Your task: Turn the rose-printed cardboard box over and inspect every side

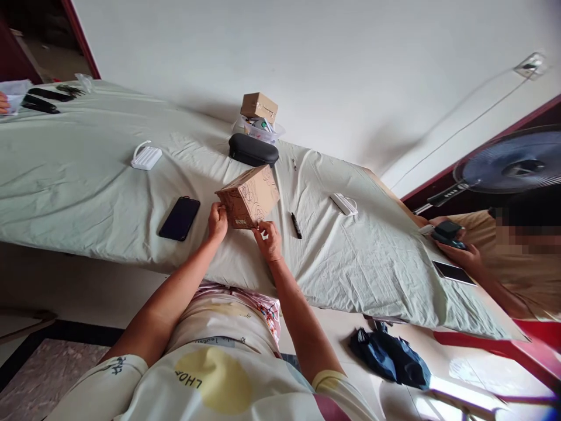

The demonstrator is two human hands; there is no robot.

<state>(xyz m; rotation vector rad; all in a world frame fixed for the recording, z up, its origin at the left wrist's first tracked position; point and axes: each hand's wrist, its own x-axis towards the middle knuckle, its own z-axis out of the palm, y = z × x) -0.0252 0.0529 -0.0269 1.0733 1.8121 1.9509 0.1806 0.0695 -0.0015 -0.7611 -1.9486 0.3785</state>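
Observation:
A small brown cardboard box [258, 196] with dark line drawings rests tilted on the cloth-covered table in front of me. My left hand [218, 221] is closed on its lower left edge, thumb and fingers pinched together. At the near right corner, the fingertips of my right hand [269, 240] pinch the box's bottom edge. Just right of that hand lies a black marker pen [296, 225]. A dark smartphone [179, 218] is flat on the cloth, left of my left hand. The underside of the box is hidden.
Behind the box sit a black hard case [253, 150], a clear plastic tub [265, 133] and another carton [259, 107]. White power banks [148, 158] flank the work spot. At right, a person [471, 254] holds a dark device near a phone [454, 272] and a fan [521, 166].

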